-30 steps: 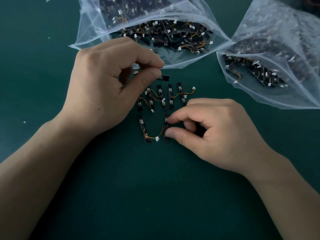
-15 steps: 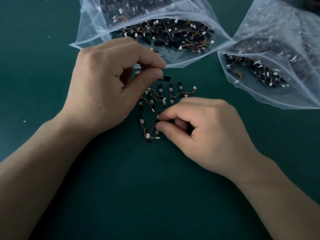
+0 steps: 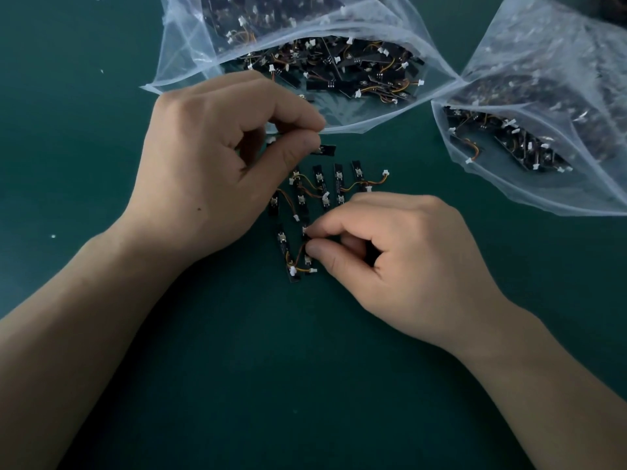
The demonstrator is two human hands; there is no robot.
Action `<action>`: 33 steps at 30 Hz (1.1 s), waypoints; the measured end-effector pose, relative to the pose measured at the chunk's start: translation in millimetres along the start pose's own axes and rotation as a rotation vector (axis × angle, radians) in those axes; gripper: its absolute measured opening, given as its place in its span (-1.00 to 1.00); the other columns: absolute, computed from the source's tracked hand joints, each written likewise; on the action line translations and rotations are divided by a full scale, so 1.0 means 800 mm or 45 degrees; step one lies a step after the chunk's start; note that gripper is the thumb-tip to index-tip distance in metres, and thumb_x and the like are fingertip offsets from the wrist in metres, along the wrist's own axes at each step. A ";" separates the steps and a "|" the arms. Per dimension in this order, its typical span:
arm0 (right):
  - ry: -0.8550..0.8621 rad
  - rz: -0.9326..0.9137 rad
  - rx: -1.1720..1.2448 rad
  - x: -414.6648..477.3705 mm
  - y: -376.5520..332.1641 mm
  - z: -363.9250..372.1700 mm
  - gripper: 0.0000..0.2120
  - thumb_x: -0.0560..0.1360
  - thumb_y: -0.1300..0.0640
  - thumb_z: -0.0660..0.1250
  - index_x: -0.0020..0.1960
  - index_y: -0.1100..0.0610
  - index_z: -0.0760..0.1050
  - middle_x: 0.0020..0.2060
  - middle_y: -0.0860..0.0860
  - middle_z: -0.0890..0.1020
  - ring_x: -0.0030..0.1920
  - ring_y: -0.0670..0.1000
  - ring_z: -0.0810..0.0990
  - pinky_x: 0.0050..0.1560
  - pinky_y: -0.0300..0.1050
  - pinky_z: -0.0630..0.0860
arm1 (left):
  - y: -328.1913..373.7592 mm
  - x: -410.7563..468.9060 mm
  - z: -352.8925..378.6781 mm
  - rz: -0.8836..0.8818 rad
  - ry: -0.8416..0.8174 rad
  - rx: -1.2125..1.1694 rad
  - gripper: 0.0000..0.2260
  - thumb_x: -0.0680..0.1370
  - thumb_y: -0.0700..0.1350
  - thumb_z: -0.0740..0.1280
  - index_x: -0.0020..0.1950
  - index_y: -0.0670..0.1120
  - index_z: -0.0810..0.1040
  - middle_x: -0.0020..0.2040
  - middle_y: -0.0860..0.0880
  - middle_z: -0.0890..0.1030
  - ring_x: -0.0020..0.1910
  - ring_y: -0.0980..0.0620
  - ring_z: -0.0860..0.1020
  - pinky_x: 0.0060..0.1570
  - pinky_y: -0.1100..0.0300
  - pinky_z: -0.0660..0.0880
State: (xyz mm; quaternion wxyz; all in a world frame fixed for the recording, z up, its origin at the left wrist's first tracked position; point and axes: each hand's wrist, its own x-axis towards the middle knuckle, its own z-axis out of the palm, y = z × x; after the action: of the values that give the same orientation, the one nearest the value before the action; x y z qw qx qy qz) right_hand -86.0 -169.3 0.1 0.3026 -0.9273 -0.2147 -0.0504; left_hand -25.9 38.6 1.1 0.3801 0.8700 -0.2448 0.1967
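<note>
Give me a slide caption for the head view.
Left hand pinches a board by the open bag; right hand pinches a second board near the row on the mat.

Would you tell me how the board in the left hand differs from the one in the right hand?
The left board, pinched by the left hand, lies crosswise beyond the row of boards; the right board, pinched by the right hand, points lengthwise on this side of that row. An orange wire runs from the right board; none shows on the left board. Both are small black strips.
</note>
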 end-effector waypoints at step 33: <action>-0.053 -0.039 0.045 0.001 0.007 -0.003 -0.95 0.57 0.01 0.49 -0.03 -0.08 0.74 -0.32 -0.21 0.53 -0.27 -0.18 0.49 -0.30 -0.02 0.50 | 0.015 -0.003 -0.006 -0.110 0.007 -0.152 -0.93 0.64 -0.19 0.44 0.07 -0.14 0.72 -0.07 0.15 0.67 -0.13 0.09 0.68 -0.15 0.41 0.49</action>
State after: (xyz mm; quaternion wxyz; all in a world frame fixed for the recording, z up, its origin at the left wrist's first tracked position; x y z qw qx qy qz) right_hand -83.1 -174.6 -0.8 0.3135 -0.9193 -0.2360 -0.0318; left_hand -35.8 35.6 9.7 0.4401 0.8550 -0.2173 0.1674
